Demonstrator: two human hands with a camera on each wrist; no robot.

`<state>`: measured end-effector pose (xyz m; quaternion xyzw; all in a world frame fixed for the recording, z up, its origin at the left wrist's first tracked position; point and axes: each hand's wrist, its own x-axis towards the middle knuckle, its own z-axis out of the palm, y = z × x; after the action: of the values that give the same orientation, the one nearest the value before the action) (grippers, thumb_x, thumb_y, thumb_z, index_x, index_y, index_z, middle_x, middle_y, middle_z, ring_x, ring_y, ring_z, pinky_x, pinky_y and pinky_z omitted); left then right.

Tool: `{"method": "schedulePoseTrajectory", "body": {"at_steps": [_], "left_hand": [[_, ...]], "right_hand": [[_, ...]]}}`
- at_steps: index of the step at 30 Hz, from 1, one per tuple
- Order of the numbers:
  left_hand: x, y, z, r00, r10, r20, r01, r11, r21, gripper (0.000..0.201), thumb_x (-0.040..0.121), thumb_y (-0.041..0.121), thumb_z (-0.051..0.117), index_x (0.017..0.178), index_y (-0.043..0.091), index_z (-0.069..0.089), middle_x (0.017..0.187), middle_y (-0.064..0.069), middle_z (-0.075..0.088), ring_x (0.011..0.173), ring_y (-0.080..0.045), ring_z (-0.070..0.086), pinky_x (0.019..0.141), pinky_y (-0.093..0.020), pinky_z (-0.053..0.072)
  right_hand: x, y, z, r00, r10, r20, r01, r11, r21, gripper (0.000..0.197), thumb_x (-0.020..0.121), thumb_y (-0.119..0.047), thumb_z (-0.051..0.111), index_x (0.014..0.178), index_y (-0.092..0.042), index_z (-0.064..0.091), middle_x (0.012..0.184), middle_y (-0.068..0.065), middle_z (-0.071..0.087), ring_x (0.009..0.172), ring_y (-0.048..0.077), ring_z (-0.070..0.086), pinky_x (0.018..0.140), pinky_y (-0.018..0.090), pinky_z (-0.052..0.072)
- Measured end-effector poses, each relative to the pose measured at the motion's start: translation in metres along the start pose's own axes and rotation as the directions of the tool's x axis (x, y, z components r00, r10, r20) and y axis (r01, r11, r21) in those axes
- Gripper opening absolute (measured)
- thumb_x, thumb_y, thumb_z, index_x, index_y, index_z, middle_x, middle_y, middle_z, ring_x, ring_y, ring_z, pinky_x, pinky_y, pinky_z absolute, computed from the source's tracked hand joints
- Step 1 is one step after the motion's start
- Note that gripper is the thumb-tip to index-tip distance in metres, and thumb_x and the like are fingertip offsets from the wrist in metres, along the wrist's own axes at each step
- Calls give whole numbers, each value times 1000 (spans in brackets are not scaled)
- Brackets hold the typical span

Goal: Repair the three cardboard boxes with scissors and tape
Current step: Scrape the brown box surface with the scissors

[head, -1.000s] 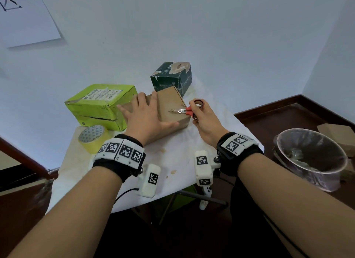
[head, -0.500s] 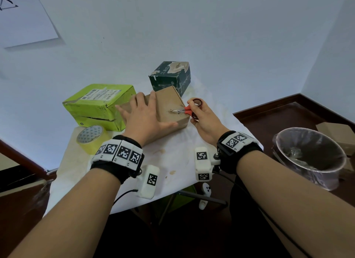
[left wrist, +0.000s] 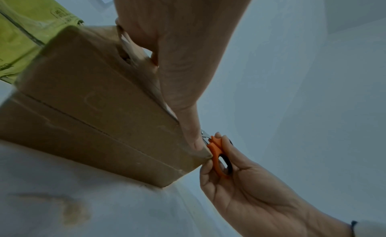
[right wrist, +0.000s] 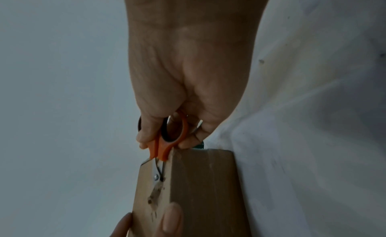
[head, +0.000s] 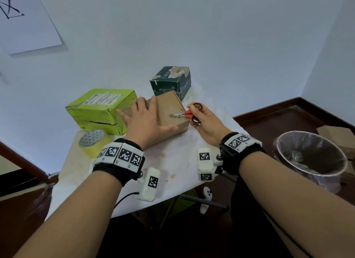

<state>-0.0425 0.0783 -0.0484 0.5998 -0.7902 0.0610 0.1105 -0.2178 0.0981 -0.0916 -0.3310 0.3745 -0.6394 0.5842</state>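
The plain brown cardboard box (head: pixel 169 111) sits mid-surface, just in front of the dark green printed box (head: pixel 171 81). The left hand (head: pixel 146 121) lies flat on its top, fingers straight, pinning it. The right hand (head: pixel 205 121) has its grip closed through the loops of the orange-handled scissors (head: pixel 185 114), blades on the box's top. Likely trimming tape there; next comes a steady snip, blades clear of the left thumb.
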Motion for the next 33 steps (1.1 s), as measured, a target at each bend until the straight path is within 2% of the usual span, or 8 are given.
{"method": "schedulePoseTrajectory", "body": {"at_steps": [6,10,14,21,23,25,29,33], "left_hand": [[1,0,-5,999,13,36,-14,999,29,113,65,87,46,151,22,11,147,-13,19,140,-32,15,108,-71,5],[6,-5,-3,979,205,-18,-206,974,-99,83,76,68,59,141,21,40,148,-6,26,138,-25,24,114,-51,15],[8,-7,1,965,257,-54,-261,918,-298,40,83,44,68,121,32,61,128,9,45,125,-14,34,103,-39,24],[17,-2,-3,964,263,-40,-258,891,-374,14,86,28,68,100,29,70,97,10,55,97,-13,53,88,-42,44],[20,2,-8,960,280,-24,-270,898,-348,10,87,24,67,97,25,70,92,8,56,89,-11,54,81,-35,46],[23,4,-11,961,276,-15,-265,904,-336,9,88,20,65,96,21,70,87,8,56,80,-8,51,68,-17,40],[26,4,-12,984,176,24,-150,897,-415,6,90,16,63,90,17,69,74,11,55,66,-3,49,55,-6,34],[30,3,-15,988,151,30,-128,913,-388,9,91,17,62,92,15,71,84,6,57,74,-8,50,57,-1,33]], "right_hand": [[-1,-2,2,1000,-12,-3,12,1000,-17,15,99,-18,49,88,-22,57,85,-5,63,76,0,62,65,11,46],[-1,-3,4,999,-37,-26,35,998,-51,12,98,-18,51,89,-23,58,81,-7,64,73,0,62,62,11,44],[-1,-4,5,998,-44,-35,41,996,-74,9,97,-18,52,90,-22,58,79,-7,64,72,2,62,62,12,43],[-1,-5,5,998,-48,-34,44,993,-107,7,96,-19,54,91,-20,59,73,-11,67,72,2,63,63,13,42],[-2,-7,4,998,-61,-29,57,990,-128,6,96,-19,55,92,-19,59,74,-10,67,72,2,63,64,13,43],[-2,-9,3,996,-81,-44,73,985,-158,6,95,-19,56,91,-18,60,77,-6,65,72,4,61,66,14,43],[5,-22,-8,973,-108,-205,89,991,-98,9,94,-17,58,84,-16,59,71,-6,62,62,2,54,63,15,41],[18,-28,-29,887,-110,-449,47,988,-150,20,95,-13,53,75,-15,54,69,-2,59,58,5,52,55,14,41]]}}
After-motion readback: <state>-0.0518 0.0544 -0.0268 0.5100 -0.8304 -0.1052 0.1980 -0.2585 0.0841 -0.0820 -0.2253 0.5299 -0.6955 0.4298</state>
